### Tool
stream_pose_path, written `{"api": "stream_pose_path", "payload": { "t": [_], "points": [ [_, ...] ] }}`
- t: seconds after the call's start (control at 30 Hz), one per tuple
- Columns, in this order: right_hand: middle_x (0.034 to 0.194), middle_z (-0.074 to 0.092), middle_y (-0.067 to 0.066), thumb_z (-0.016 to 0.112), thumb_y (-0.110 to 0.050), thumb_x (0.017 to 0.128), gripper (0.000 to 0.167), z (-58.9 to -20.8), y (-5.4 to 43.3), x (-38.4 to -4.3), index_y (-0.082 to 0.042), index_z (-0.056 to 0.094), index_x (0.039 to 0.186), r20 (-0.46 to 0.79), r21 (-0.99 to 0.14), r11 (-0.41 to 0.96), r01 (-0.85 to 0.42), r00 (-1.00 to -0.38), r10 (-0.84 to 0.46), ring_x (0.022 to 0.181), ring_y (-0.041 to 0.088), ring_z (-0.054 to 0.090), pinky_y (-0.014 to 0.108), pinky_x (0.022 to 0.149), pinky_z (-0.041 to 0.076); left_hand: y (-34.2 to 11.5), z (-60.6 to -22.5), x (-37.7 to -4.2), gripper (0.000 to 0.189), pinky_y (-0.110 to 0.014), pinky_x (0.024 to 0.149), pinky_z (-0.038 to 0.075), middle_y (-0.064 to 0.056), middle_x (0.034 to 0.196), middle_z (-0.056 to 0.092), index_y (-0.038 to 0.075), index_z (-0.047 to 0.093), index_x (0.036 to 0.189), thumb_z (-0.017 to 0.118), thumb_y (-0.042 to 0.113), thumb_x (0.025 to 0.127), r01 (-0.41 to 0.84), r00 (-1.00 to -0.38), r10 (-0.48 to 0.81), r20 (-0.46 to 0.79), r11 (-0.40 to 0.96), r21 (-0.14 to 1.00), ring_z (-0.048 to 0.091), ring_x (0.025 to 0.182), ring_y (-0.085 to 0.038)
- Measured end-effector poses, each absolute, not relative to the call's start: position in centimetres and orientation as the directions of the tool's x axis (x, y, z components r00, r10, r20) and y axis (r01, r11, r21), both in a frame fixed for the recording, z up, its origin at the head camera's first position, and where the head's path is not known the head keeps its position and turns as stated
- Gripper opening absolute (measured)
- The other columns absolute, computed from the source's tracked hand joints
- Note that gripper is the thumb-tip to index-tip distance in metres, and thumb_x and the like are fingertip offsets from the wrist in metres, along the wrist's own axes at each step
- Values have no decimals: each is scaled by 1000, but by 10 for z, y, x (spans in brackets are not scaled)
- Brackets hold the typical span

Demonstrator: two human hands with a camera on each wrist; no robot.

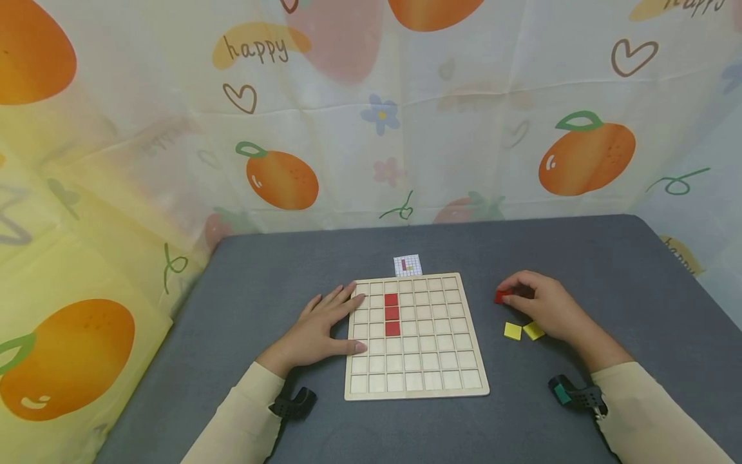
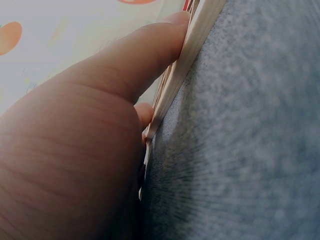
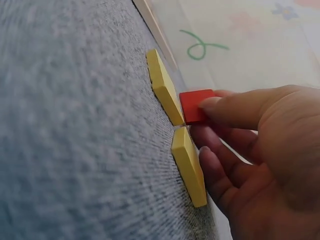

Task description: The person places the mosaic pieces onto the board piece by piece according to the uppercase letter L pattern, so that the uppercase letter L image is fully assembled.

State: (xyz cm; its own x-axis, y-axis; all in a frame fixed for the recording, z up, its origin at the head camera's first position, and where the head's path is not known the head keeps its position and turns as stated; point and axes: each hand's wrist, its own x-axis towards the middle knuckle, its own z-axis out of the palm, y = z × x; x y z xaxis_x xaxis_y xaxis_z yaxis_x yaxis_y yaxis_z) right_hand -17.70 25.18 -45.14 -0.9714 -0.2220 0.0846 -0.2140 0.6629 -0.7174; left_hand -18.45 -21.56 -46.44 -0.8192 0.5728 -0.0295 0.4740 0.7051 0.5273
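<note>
A pale wooden grid board (image 1: 417, 394) lies on the grey table, with red square tiles (image 1: 392, 313) in three cells of one column near its upper left. My left hand (image 1: 320, 328) rests on the board's left edge, fingers and thumb spread; in the left wrist view the thumb (image 2: 150, 52) lies against the wooden rim. To the right of the board, my right hand (image 1: 545, 304) pinches a red square tile (image 3: 194, 106) between thumb and fingers. Two yellow square tiles (image 1: 513, 331) lie on the table just below that hand, close to each other.
A small white card (image 1: 408, 265) printed with a grid and coloured marks touches the board's far edge. Behind the table (image 1: 301, 258) hangs a patterned cloth (image 1: 348, 142) with oranges and hearts. Dark straps (image 1: 294, 404) circle both wrists.
</note>
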Motion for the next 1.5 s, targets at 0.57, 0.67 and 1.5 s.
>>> {"api": "stream_pose_path", "payload": {
  "t": [0.57,0.67,1.5],
  "points": [
    [111,73,6,75,-9,106,14,-437,230,-167,-6,78,119,104,-781,584,-222,-968,-229,96,24,67,33,78,57,-216,-463,-184,101,-68,125,0,1,181,16,21,36,173,78,67,93,472,-820,572,-25,699,537,9,166,-29],
    [111,74,4,76,-9,105,13,-435,223,-165,-7,78,117,112,-794,563,-231,-965,-238,95,23,67,32,78,57,-215,-463,-184,101,-68,125,0,1,181,17,21,36,173,78,67,93,470,-820,572,-27,700,538,9,166,-30],
    [103,72,-7,80,-10,101,7,-440,159,-150,-16,80,105,134,-852,418,-315,-903,-409,93,17,67,35,85,55,-215,-463,-184,104,-65,126,-1,3,181,14,23,33,174,78,69,92,467,-820,571,-36,704,534,8,166,-27]
  ]
}}
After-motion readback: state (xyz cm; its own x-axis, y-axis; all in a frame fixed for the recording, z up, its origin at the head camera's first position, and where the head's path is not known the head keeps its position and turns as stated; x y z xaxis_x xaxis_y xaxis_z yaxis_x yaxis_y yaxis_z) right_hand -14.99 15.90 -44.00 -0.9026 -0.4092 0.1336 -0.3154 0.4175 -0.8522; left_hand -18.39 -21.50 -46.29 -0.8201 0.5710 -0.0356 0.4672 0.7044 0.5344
